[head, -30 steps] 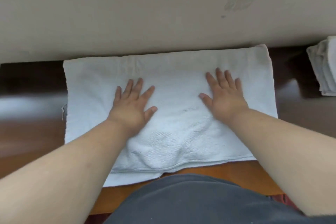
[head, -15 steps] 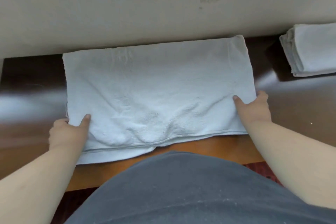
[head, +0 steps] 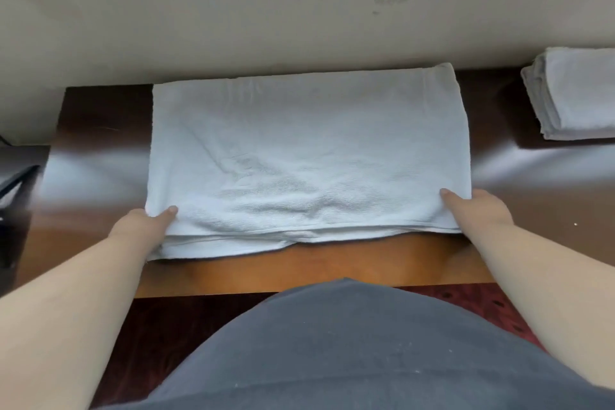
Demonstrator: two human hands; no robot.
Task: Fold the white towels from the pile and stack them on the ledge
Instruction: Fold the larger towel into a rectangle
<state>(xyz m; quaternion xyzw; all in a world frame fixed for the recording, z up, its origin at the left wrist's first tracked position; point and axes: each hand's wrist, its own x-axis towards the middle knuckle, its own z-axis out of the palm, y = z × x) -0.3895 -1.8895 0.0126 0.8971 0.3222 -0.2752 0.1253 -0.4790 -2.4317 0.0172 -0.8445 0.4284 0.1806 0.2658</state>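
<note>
Dark wooden tabletop point(head: 100, 116): your left hand point(head: 146, 221) and right hand point(head: 479, 206) each grip the half-folded towel point(head: 306, 150); folded stack point(head: 579, 100) waits far right.

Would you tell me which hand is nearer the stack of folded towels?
Right. The right hand grips the spread towel's right edge, below the stack; the left hand holds the far left edge.

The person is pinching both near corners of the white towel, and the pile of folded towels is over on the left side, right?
Not quite. The left hand and right hand do pinch the near corners of the white towel, but the head view shows the pile of folded towels on the right side, not the left.
</note>
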